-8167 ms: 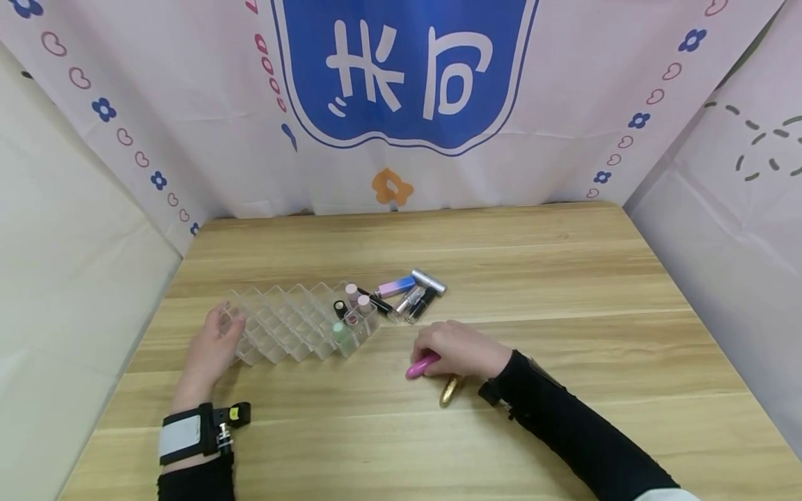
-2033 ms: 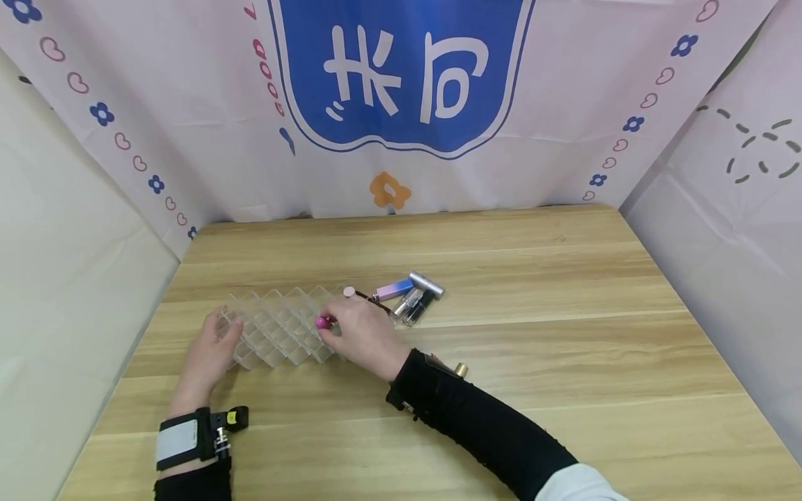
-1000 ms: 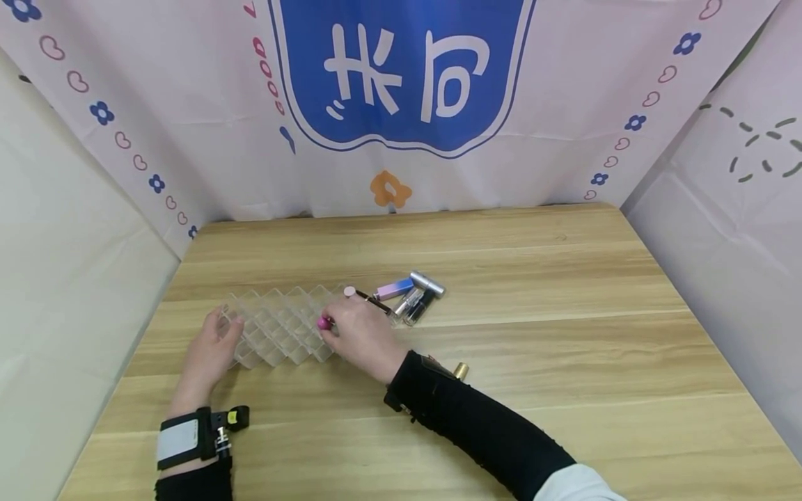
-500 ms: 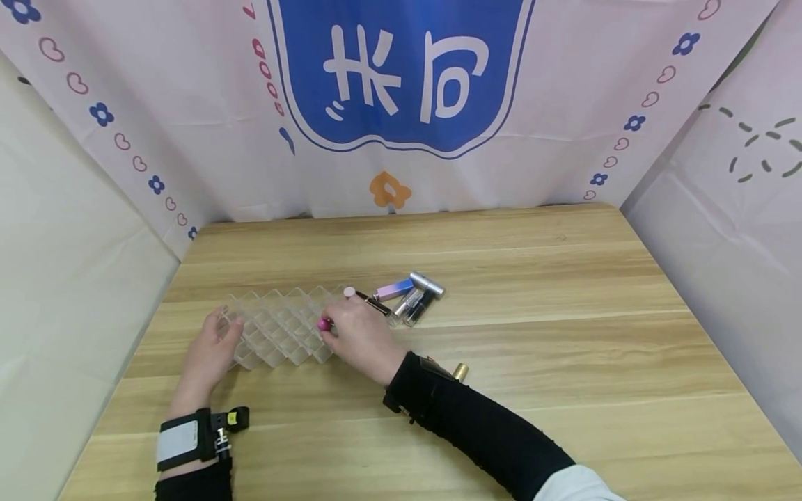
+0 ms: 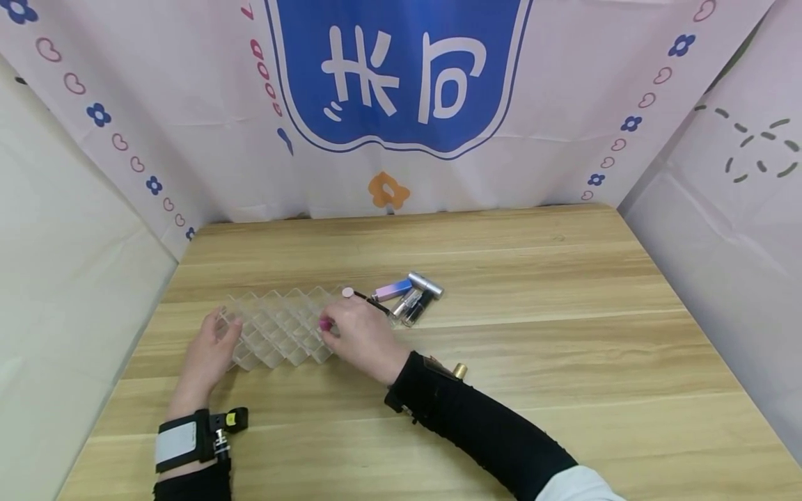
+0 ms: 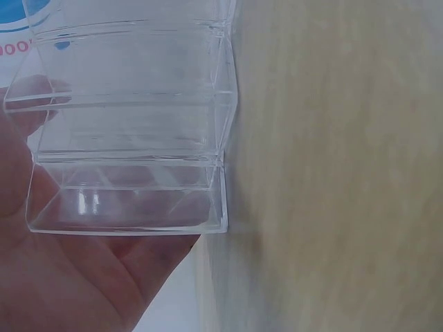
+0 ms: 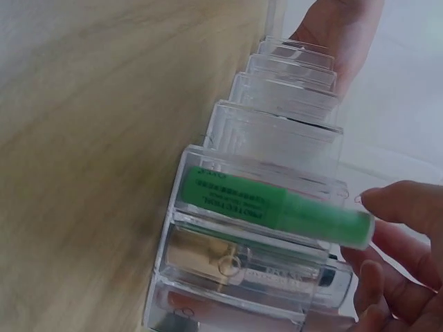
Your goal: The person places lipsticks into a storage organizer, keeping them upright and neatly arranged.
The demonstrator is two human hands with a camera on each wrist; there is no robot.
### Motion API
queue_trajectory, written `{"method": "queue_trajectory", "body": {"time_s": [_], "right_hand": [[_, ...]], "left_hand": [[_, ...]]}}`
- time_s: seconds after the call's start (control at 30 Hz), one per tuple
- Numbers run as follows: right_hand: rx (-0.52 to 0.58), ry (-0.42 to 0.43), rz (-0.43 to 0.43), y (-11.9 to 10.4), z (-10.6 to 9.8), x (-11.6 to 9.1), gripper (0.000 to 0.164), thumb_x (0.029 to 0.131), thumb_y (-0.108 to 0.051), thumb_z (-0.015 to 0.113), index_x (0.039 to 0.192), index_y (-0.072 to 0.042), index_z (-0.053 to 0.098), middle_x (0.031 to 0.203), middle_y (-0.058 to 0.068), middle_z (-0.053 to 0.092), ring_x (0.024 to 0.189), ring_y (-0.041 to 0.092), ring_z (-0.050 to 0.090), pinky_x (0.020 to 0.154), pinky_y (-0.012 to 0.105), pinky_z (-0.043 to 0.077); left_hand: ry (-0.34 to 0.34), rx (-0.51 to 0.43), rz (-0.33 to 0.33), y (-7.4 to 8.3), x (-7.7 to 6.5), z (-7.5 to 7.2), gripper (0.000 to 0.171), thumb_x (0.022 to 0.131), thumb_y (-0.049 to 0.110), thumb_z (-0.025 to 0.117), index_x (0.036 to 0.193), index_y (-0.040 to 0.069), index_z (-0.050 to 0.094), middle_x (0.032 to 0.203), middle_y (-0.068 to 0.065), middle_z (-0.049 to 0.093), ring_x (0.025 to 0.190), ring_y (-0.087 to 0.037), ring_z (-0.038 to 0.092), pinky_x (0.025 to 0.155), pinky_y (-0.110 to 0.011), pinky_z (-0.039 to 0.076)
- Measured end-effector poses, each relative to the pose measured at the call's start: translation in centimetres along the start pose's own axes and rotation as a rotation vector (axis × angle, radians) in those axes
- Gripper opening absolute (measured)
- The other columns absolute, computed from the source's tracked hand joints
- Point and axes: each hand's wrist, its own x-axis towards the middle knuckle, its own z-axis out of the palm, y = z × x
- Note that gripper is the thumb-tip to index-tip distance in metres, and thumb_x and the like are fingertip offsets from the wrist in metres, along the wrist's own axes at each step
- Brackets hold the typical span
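At the left of the table stands a clear acrylic lipstick organizer (image 5: 276,332) with diamond-shaped compartments. My left hand (image 5: 216,346) grips its left end; in the left wrist view the clear wall (image 6: 131,128) lies between thumb and fingers. Over the right part, my right hand (image 5: 366,339) pinches the top of a bright pink lipstick tube (image 5: 324,324), whose lower part is hidden. In the right wrist view a green lip balm tube (image 7: 277,209) stands in a near compartment, with a gold-based clear tube (image 7: 242,266) beside it. The right fingers (image 7: 408,207) are just above these.
Right of the organizer lie a blue-pink tube (image 5: 392,290), a silver tube (image 5: 426,284), a black-capped tube (image 5: 418,308) and a thin black pen-like stick (image 5: 374,303). A gold lipstick (image 5: 460,371) lies beside my right sleeve. A printed cloth (image 5: 250,174) hangs behind the table.
Since the oldest frame, my right hand has carried the pink lipstick tube left from the table to the organizer. Over the last second it hardly moves; slightly less pink shows. The left hand stays put.
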Motion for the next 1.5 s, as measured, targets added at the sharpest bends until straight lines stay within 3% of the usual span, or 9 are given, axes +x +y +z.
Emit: {"method": "queue_trajectory", "body": {"time_s": [0.2,0.47,0.73,1.27,1.5], "right_hand": [[0.056,-0.013,-0.013,0.5,-1.0,-0.3,0.011,0.087,-0.027,0.075,0.096,-0.022,0.072,0.098,-0.011,0.073,0.088,0.004,0.063,0.075,0.012,0.051],[0.160,-0.034,0.062,1.9,-2.9,-0.9,0.017,0.087,-0.023,0.075,0.102,-0.017,0.073,0.106,-0.004,0.072,0.091,0.008,0.066,0.074,0.016,0.053],[0.243,-0.025,0.109,3.7,-4.1,-2.1,0.012,0.088,-0.024,0.074,0.097,-0.017,0.075,0.094,-0.005,0.071,0.085,0.012,0.065,0.070,0.017,0.051],[0.267,-0.123,0.161,8.4,-6.2,-5.8,0.022,0.088,-0.025,0.073,0.107,-0.014,0.073,0.106,-0.002,0.070,0.084,0.015,0.065,0.072,0.021,0.052],[0.235,-0.175,0.171,9.8,-7.0,-7.1,0.018,0.088,-0.023,0.073,0.104,-0.014,0.074,0.095,0.000,0.071,0.079,0.009,0.058,0.067,0.019,0.047]], "left_hand": [[0.003,0.005,0.000,0.0,0.0,0.1,0.079,0.103,0.055,0.024,0.157,0.003,-0.001,0.155,-0.039,0.018,0.137,-0.060,0.027,0.108,-0.072,0.027],[0.000,0.005,0.000,0.0,0.0,0.0,0.078,0.104,0.054,0.024,0.157,0.003,-0.001,0.155,-0.039,0.017,0.137,-0.060,0.027,0.107,-0.073,0.027],[-0.002,0.010,0.006,0.1,0.2,-0.1,0.078,0.104,0.055,0.025,0.157,0.004,-0.002,0.155,-0.039,0.017,0.137,-0.061,0.026,0.107,-0.074,0.026],[-0.004,0.013,0.003,-0.1,0.2,-0.1,0.080,0.103,0.057,0.024,0.157,0.005,-0.001,0.156,-0.038,0.016,0.138,-0.060,0.025,0.108,-0.073,0.026],[-0.007,0.017,0.021,-0.1,0.0,-0.2,0.080,0.103,0.055,0.024,0.156,0.001,-0.002,0.155,-0.039,0.016,0.138,-0.061,0.023,0.109,-0.073,0.024]]}}
